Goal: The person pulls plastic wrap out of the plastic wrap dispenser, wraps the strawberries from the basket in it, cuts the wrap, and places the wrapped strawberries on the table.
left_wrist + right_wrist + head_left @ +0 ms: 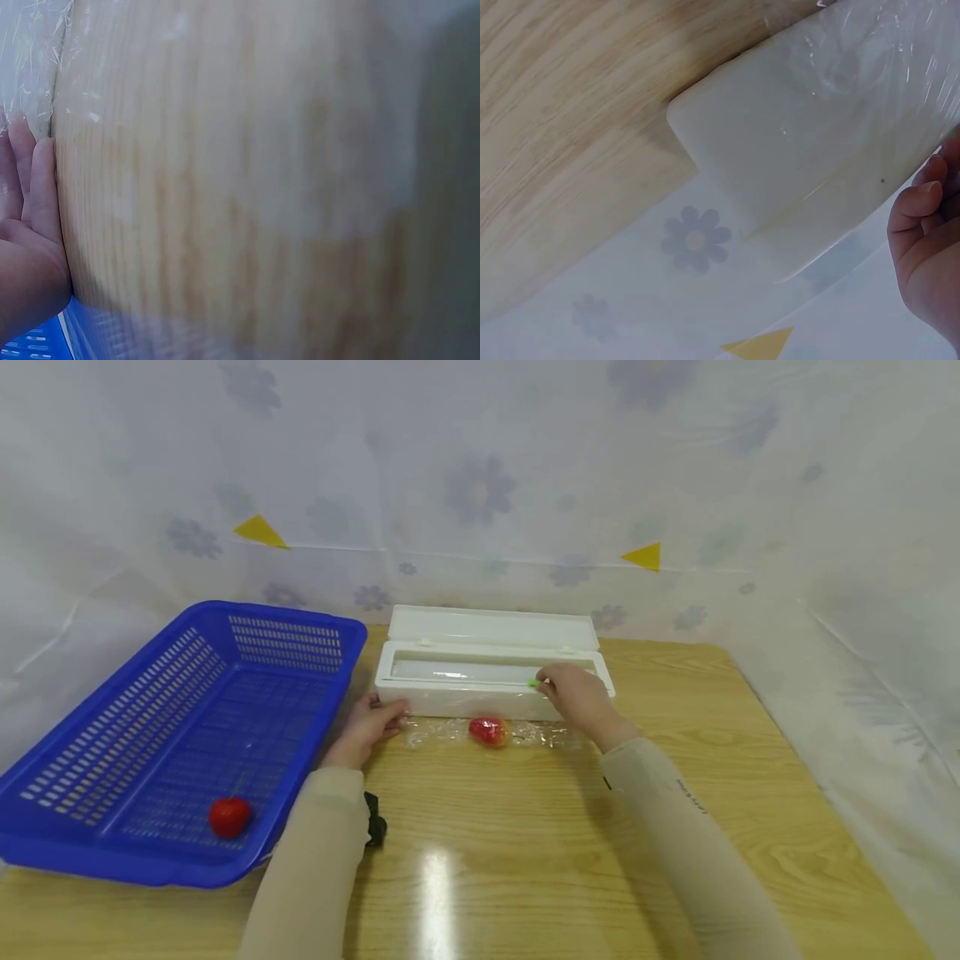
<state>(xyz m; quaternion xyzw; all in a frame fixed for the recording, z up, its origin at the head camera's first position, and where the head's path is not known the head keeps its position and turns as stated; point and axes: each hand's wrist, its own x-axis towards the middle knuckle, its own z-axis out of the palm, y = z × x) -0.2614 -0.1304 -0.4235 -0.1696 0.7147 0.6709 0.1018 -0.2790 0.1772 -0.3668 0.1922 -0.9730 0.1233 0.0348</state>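
Note:
A white cling film dispenser (480, 700) stands at the back of the table, its lid (491, 627) raised. Clear cling film (442, 732) hangs over its front edge and spreads onto the wood, with a red and yellow fruit (487, 731) on or under it; which, I cannot tell. Along the front rim, toward the right end, my right hand (576, 693) pinches a small green slide cutter (533, 683). My left hand (367, 725) touches the dispenser's left front corner and the film's edge. Its fingers (43, 187) look fairly straight in the left wrist view.
A large blue plastic basket (300, 760) occupies the left side, with a red fruit (229, 817) inside near its front. Behind the wooden table (510, 860) hangs a flowered curtain (480, 493) with yellow triangles. Something black (375, 820) shows beside the left sleeve.

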